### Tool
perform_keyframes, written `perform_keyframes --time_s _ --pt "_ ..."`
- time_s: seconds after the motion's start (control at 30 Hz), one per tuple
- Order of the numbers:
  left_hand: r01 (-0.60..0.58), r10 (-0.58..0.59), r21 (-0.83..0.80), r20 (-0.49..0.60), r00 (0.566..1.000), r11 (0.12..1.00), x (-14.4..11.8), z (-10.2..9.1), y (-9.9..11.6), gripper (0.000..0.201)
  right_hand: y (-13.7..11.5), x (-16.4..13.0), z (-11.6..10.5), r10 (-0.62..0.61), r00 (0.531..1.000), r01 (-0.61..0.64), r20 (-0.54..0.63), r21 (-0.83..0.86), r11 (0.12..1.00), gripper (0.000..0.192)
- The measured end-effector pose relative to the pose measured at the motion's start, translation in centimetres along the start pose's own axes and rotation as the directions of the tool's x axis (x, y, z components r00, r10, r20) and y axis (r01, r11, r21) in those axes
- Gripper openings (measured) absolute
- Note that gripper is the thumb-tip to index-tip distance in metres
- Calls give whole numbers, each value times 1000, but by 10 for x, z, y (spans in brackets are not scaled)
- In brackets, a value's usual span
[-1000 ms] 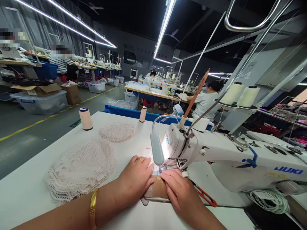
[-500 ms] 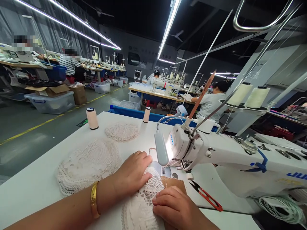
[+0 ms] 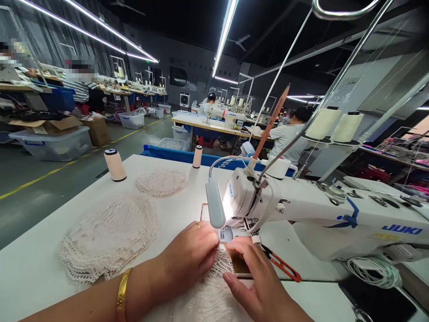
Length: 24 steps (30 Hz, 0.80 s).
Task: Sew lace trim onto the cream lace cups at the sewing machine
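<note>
A white lace piece [image 3: 214,290] lies under both hands, its upper end close to the lit needle area of the sewing machine [image 3: 241,197]. My left hand [image 3: 187,250], with a ring and a gold bracelet at the wrist, is closed with its fingers curled on the lace's left edge. My right hand [image 3: 256,277] bears on the right edge, its fingertips near the left hand's and its thumb lower down on the lace. What the right fingertips pinch is partly hidden. A brown sheet [image 3: 241,264] lies beneath the right hand. Red-handled thread snips [image 3: 284,266] rest beside it.
On the white table, left, lie a large stack of lace pieces [image 3: 110,237] and a smaller stack [image 3: 161,182]. Two peach thread cones [image 3: 115,165] stand at the far edge. A lamp [image 3: 215,203] hangs before the machine head. Co-workers sit at machines beyond.
My right hand has moved up the lace toward the needle area, with thumb and fingers now spread apart. My left fingers have curled in from a flatter pose. The view has shifted slightly.
</note>
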State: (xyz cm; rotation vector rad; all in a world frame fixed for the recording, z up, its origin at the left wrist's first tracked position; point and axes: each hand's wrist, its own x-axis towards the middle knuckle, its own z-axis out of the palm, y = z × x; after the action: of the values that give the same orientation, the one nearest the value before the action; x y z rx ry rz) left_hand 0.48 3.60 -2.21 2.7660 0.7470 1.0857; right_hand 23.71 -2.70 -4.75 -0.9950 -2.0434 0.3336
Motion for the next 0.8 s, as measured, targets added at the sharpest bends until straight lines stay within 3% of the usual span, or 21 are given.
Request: perform_keyframes --time_s 0.07,0.13,0.37,0.8 --pt "-69 66 -46 -70 995 997 0 3 7 24 -2 2 -1 123 992 -123 34 -14 992 28" --pt "-101 92 -77 -119 989 992 -1 5 11 23 -3 5 0 154 985 -154 73 -3 988 11" --pt "-59 51 -51 -157 986 997 0 5 12 21 -2 9 6 71 997 -71 2 -17 997 18" --pt "-120 128 51 -228 965 992 0 2 11 30 -4 10 6 47 999 -48 -25 -49 998 18"
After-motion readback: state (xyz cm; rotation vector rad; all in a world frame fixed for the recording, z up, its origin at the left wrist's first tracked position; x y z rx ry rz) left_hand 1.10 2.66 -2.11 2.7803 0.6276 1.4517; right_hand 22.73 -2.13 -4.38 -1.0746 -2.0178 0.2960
